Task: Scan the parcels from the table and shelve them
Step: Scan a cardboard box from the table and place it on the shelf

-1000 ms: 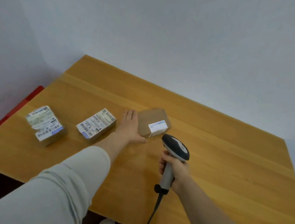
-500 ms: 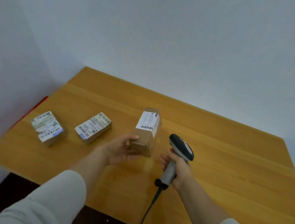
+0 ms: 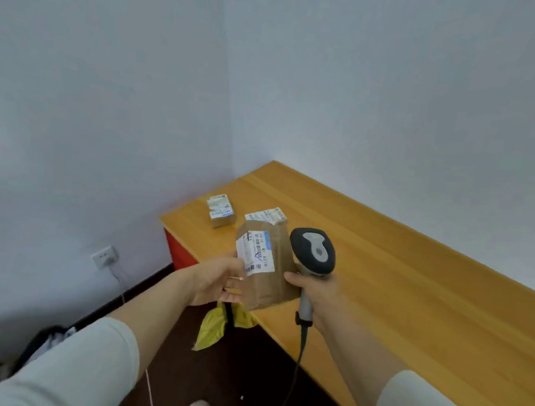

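Honey-coloured wood, the long desk had slid to the right of the view as the head swung left. The brown cardboard parcel, flat on the desk a second before, was now lifted clear of it over the near corner, its label side up toward the camera. The grey-and-black corded handheld scanner had come up just beside it, so the scan looked imminent or just done, with shelving next. The left hand gripped the parcel's left side, and the right hand was wrapped round the scanner's handle. Two small labelled parcels waited on the desk's far end, one half hidden behind the held parcel. The white printed label was too blurred to read. The scanner's window faced away, and no shelf showed.
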{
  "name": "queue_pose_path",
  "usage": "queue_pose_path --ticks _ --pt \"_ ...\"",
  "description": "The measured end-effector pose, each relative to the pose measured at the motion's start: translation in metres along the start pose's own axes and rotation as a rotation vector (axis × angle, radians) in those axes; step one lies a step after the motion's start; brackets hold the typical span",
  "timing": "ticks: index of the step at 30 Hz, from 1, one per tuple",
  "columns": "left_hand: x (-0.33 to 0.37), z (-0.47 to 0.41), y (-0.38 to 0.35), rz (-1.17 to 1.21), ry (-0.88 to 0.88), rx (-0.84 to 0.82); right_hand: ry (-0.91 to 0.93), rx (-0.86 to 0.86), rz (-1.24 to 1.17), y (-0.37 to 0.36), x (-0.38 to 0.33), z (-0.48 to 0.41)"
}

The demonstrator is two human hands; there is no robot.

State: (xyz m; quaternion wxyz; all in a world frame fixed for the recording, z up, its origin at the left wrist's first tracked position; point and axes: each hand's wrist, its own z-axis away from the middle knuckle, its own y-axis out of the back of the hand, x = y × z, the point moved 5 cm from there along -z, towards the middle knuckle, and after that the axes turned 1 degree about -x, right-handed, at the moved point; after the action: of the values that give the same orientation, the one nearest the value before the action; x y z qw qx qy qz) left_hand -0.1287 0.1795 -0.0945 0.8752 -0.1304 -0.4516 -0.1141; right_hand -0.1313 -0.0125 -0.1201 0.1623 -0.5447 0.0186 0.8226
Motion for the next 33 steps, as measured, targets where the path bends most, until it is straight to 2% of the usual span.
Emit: queue_pose_path --ticks 5,7,9,11,15,21,25,33 --pt "-0.016 0.080 0.039 0.094 0.049 0.247 0.066 -0.289 0.150 -0.068 0.006 0.047" --pt "-0.029 0.104 0.062 0.131 0.005 0.393 0.066 -0.377 0.177 -0.093 0.010 0.065" --pt "-0.039 0.131 0.088 0.163 -0.067 0.607 0.049 -0.440 0.176 -0.114 0.016 0.080" --pt "-0.046 0.155 0.116 0.308 -0.177 0.759 0.033 -0.463 0.171 -0.132 0.020 0.094" --pt "-0.055 0.199 0.155 0.478 -0.281 0.833 -0.007 -0.558 0.181 -0.169 0.026 0.123" --pt "-0.076 0.262 0.212 0.499 -0.390 0.989 -0.089 -0.835 0.280 -0.232 0.038 0.184" --pt "-0.100 0.295 0.242 0.676 -0.424 1.065 -0.116 -0.886 0.379 -0.264 0.056 0.221" --pt "-0.122 0.326 0.260 0.752 -0.437 1.148 -0.100 -0.955 0.498 -0.293 0.070 0.253"
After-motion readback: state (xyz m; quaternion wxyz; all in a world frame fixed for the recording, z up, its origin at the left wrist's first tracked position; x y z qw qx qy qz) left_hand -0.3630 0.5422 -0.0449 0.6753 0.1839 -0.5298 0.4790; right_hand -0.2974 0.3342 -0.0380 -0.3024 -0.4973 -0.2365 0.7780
